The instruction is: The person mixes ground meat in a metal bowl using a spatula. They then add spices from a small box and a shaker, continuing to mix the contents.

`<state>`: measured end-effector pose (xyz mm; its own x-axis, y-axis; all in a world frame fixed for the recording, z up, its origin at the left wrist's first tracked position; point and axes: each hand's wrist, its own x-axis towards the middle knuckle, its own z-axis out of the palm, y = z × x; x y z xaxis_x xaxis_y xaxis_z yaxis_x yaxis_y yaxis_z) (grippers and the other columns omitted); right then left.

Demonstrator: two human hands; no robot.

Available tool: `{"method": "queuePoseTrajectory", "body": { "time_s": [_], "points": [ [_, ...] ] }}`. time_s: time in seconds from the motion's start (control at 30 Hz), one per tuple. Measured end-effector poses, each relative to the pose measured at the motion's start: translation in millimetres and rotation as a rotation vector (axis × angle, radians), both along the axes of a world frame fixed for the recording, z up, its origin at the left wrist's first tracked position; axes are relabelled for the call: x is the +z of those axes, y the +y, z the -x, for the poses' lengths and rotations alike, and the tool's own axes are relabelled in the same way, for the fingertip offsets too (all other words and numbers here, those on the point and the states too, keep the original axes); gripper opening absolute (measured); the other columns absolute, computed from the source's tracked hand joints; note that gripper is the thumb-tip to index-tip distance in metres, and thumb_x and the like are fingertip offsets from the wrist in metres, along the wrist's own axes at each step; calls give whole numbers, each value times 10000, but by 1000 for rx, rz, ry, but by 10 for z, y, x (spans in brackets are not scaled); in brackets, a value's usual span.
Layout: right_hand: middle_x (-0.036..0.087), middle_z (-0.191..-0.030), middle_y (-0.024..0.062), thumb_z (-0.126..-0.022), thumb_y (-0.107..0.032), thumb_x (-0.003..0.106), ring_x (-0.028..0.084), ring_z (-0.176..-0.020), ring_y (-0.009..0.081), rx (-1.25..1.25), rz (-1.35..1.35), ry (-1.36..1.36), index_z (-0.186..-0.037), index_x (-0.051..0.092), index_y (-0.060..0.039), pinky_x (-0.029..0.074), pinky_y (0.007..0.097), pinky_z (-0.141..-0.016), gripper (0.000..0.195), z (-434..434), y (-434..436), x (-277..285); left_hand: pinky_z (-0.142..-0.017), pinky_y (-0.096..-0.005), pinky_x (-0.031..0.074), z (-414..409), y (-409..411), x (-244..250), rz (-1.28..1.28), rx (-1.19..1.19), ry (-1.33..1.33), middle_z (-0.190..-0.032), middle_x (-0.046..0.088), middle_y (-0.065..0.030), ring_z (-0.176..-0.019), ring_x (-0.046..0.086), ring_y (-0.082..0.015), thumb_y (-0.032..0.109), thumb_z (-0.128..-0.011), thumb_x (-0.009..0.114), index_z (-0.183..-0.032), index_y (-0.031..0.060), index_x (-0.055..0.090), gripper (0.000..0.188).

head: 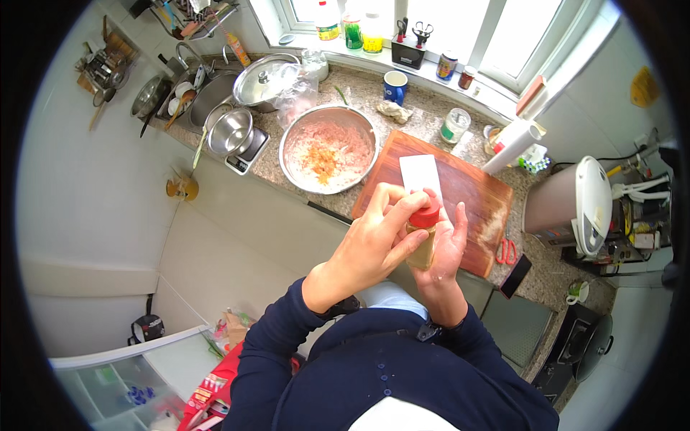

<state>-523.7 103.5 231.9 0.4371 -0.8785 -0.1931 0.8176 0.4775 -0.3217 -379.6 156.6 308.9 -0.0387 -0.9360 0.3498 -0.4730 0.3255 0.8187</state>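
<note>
My left hand (377,237) has its fingers and thumb around the red cap of a small spice jar (421,253) with tan powder inside. Against the jar's other side lies my right hand (444,250), its thumb raised; its fingers are partly hidden behind the jar. Both hands are above the near edge of a wooden cutting board (469,188). A flat, pale rectangular thing (419,169), perhaps a cleaver blade, lies on the board. Left of the board, a large steel bowl (285,161) holds pink minced meat with orange-brown powder on top.
A kitchen scale (248,156) with a small steel bowl (230,132) stands near the sink (215,97). Behind the board are a blue mug (395,89) and a glass jar (455,125). Red-handled scissors (505,251) and a phone (515,276) lie at the right.
</note>
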Motion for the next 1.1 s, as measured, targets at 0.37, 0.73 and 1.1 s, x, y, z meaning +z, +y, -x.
{"method": "queuePoseTrajectory", "body": {
  "time_s": [0.37, 0.73, 1.1],
  "points": [
    [570, -1424, 127, -1083, -599, 473, 517, -1400, 300, 147, 11, 264, -1422, 532, -58, 427, 533, -1183, 641, -971, -1017, -105, -857, -379, 598, -960, -801, -332, -68, 364, 293, -1269, 649, -199, -1067, 703, -316, 121, -906, 841, -1453, 6, 547, 631],
    [611, -1416, 163, -1088, -615, 492, 594, -1313, 240, 279, 562, 593, -1548, 439, 15, 445, 392, -1141, 782, -1504, -1198, -509, -653, -291, 596, -1581, -997, -340, -56, 368, 233, -1138, 597, -136, -882, 698, -195, 265, -1114, 562, -1369, -49, 622, 410],
    [640, -1405, 166, -987, -762, 504, 593, -1344, 259, 330, 369, 520, -1533, 457, 51, 431, 410, -1190, 980, -1762, -1255, -260, -468, -196, 426, -2430, -1060, -432, -483, 100, 1055, -1071, 660, -107, -615, 569, -79, 503, -1147, 446, -1242, 10, 665, 548]
  ]
}}
